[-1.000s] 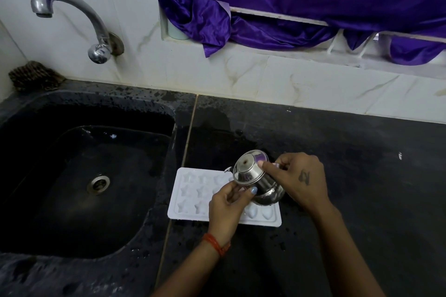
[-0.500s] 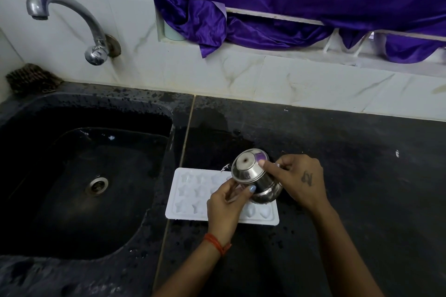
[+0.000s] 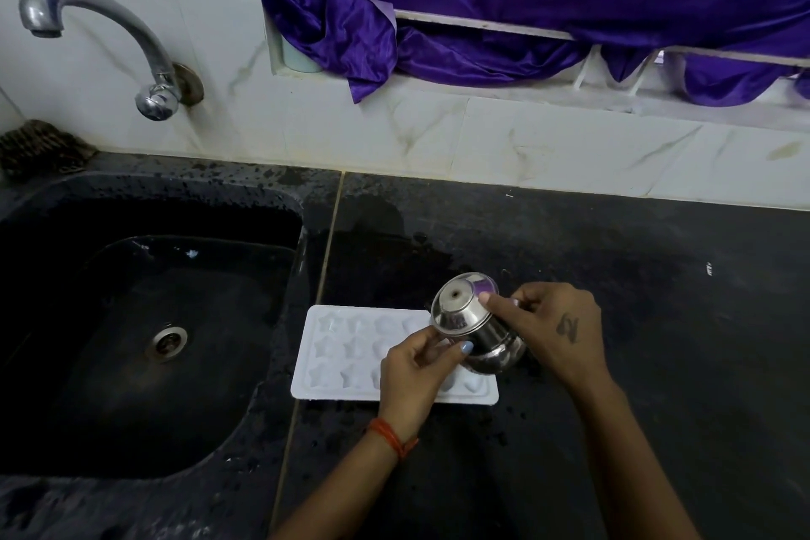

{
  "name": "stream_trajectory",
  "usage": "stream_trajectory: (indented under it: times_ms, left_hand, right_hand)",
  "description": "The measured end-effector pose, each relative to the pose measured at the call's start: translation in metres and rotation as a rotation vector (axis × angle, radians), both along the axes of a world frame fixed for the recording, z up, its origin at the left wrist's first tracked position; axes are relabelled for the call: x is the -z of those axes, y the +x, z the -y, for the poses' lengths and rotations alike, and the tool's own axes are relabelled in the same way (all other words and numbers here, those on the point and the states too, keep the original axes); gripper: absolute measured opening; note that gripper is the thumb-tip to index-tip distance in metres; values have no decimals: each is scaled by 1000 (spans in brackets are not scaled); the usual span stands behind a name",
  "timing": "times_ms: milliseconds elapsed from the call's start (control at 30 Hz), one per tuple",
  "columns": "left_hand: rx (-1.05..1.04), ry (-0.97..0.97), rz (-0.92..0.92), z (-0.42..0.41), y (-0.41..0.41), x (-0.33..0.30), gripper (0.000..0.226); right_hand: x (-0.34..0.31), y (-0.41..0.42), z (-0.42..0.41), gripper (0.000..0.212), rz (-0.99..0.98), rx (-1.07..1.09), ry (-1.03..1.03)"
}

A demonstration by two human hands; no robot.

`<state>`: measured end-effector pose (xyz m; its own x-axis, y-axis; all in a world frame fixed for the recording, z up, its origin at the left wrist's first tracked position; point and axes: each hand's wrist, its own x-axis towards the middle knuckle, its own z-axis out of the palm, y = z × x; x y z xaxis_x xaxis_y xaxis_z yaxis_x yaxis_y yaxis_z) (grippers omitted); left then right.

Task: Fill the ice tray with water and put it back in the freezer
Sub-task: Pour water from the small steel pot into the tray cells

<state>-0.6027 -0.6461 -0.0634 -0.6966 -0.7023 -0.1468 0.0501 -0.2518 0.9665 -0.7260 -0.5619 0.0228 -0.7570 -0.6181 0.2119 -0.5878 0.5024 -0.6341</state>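
Observation:
A white ice tray (image 3: 346, 353) with star and heart moulds lies flat on the wet black counter, just right of the sink. Over its right half a small steel pot (image 3: 471, 327) is tipped sideways, mouth toward the left. My right hand (image 3: 550, 327) grips the pot's body from the right, its forefinger along the neck. My left hand (image 3: 416, 370) pinches the pot's rim from below and covers part of the tray. No stream of water shows.
A black sink (image 3: 144, 320) with a steel drain sits to the left, under a curved steel tap (image 3: 105, 35) on the tiled wall. A scrubber (image 3: 41, 147) lies at the sink's back left corner. Purple cloth (image 3: 526, 0) hangs over the window ledge.
Both hands and the pot keep nearly the same pose over the tray. Only the view has shifted slightly.

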Motion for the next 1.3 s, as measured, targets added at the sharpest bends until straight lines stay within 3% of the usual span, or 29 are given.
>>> stream_trajectory:
  times_ms: [200, 433, 667, 1100, 1300]
  left_hand:
    - [59, 71, -12, -2, -2, 2, 41]
    - [82, 111, 7, -2, -4, 6, 22]
    - [81, 127, -8, -1, -5, 7, 23]
    - [-62, -44, -25, -11, -13, 0, 24]
    - [-42, -31, -46, -17, -22, 0, 29]
  right_hand:
    - [-4, 1, 3, 46, -103, 18, 134]
    - [-6, 2, 3, 47, -182, 29, 186]
    - [-5, 2, 4, 49, -215, 21, 189]
    - [6, -12, -13, 36, 87, 39, -39]
    - [6, -21, -19, 37, 52, 44, -48]
